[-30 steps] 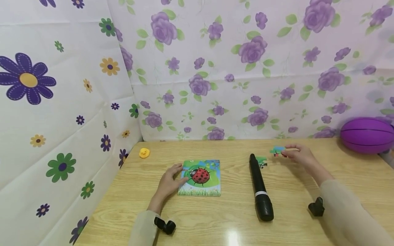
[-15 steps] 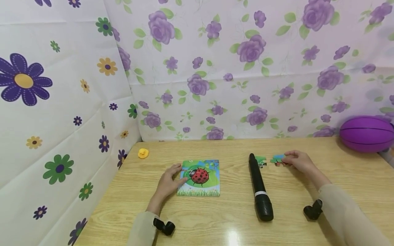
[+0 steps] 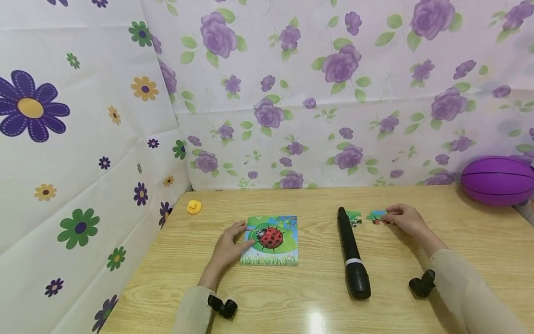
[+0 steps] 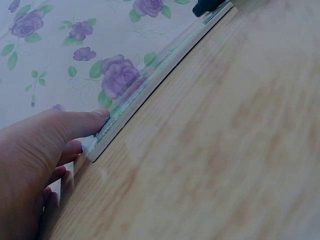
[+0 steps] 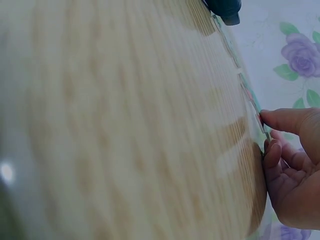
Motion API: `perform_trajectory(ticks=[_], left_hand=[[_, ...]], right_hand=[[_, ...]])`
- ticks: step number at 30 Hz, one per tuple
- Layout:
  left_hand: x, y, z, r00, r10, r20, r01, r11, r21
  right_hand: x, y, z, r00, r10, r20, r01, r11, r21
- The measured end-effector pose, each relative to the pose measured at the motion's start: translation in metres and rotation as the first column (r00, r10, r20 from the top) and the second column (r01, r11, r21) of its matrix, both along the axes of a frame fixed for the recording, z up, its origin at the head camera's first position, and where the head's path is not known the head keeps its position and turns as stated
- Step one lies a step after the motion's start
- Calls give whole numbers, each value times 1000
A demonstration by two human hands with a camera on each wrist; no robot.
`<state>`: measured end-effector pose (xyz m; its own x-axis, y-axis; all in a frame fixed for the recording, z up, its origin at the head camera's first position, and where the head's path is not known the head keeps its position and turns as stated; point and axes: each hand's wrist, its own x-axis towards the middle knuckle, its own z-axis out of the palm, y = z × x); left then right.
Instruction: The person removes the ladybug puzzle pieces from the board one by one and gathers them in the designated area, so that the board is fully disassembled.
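A square ladybug jigsaw puzzle (image 3: 270, 241) lies flat on the table. My left hand (image 3: 228, 243) holds its left edge, the thumb on top and the other fingers beside the edge; its pale side (image 4: 150, 95) shows in the left wrist view. At the back right, my right hand (image 3: 406, 218) pinches a blue-and-green puzzle piece (image 3: 377, 216) by its right end, between thumb and fingers. That piece (image 5: 252, 105) lies at table level in the right wrist view. Left of it, slightly apart, is another green puzzle piece (image 3: 354, 218), touching or partly behind the black microphone (image 3: 353, 255).
The microphone lies lengthwise between the puzzle and my right hand. A small yellow rubber duck (image 3: 193, 207) sits at the back left corner. A purple ball (image 3: 497, 181) rests at the back right. Flowered cloth (image 3: 308, 139) hangs behind the wooden table (image 3: 288, 301).
My right hand has lowered the puzzle piece slightly toward the front and onto the table, in line with the other piece. My left hand and the ladybug puzzle have stayed in place.
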<state>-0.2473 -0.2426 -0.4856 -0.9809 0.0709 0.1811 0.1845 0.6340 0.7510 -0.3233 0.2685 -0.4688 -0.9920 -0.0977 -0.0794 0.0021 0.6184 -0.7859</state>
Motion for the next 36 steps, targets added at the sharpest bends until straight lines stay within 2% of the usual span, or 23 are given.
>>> perform_trajectory(ticks=[13,22,26,30,36], left_hand=[[1,-3,-1,1000,0,-1,0,1000,3],[1,-2,0,1000,-18,-24,18,1000,-6],[0,-1,-1,1000,-14,-19,14,1000,-15],[0,-2,-1,1000,-7,-5,7,1000,-9],[-1,-2,-2,1000,-9,1,9,1000,-3]], right_hand=[[-3,0,-2,999,-43,-5,43,999,-6],[1,9,2,999,-34,8,34,997,-66],[2,14,4,1000,-23,15,25,992,-126],[3,9,11,1000,-16,6,17,989,-145],[2,-5,31,1000,-25,-6,23,981,-192]])
